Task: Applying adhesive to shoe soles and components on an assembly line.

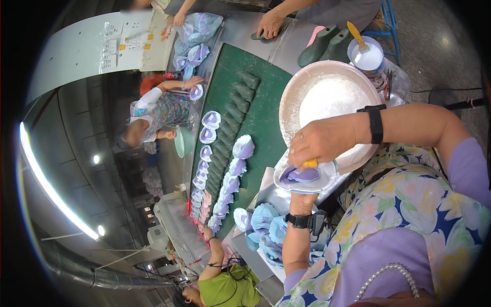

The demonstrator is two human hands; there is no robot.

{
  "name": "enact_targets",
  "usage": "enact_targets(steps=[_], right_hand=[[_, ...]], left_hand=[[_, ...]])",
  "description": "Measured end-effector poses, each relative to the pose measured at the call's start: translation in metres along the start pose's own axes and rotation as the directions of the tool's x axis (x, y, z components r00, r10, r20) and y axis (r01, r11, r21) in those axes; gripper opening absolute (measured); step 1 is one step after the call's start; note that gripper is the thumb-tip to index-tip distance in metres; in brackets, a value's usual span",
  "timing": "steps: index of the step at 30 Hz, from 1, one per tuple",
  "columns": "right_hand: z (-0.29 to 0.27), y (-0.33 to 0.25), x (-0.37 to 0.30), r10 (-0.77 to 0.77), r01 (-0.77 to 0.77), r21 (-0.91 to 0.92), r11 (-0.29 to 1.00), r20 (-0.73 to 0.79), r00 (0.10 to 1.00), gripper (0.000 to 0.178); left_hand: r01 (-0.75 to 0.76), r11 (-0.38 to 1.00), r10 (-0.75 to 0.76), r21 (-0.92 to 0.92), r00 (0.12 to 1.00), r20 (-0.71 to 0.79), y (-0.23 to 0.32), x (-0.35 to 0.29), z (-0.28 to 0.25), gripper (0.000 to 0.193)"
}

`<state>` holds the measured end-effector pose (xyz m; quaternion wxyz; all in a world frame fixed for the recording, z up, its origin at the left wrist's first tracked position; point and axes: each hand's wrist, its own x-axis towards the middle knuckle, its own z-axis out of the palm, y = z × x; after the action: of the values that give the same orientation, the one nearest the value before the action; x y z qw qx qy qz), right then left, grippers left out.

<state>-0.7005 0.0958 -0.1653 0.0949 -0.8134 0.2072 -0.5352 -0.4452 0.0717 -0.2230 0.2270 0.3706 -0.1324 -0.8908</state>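
My left hand [304, 200] grips a purple-and-white shoe upper [292, 179] from below, its fingers mostly hidden beneath it. Over the same upper, my right hand [319, 140] is closed on a yellow-handled brush [310, 163]; its working end is hidden. Both hands are at the edge of a large pale basin [376, 89] holding a white paste-like substance [332, 100]. Below my left hand, blue and purple shoe uppers [263, 217] lie heaped beside my forearm.
A green conveyor belt [268, 97] carries rows of dark green shoe lasts [238, 100] and purple uppers [238, 168]. Near the basin stand a white bucket [365, 65] with a yellow brush [357, 35] and larger green lasts [319, 46]. Several co-workers reach in around the belt.
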Motion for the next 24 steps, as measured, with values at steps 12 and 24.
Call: enact_targets(steps=[12, 24], right_hand=[[-0.034, -0.003, 0.0, 0.648, -0.687, -0.063, 0.724, 0.403, 0.646, 0.023], [-0.019, 0.007, 0.004, 0.557, -0.554, 0.116, 0.825, 0.0, 0.83, 0.017]], left_hand=[[-0.365, 0.926, 0.368, 0.095, 0.929, -0.02, 0.033, -0.016, 0.004, 0.051], [-0.443, 0.799, 0.501, 0.406, 0.865, -0.041, 0.034, -0.003, 0.046, 0.041]])
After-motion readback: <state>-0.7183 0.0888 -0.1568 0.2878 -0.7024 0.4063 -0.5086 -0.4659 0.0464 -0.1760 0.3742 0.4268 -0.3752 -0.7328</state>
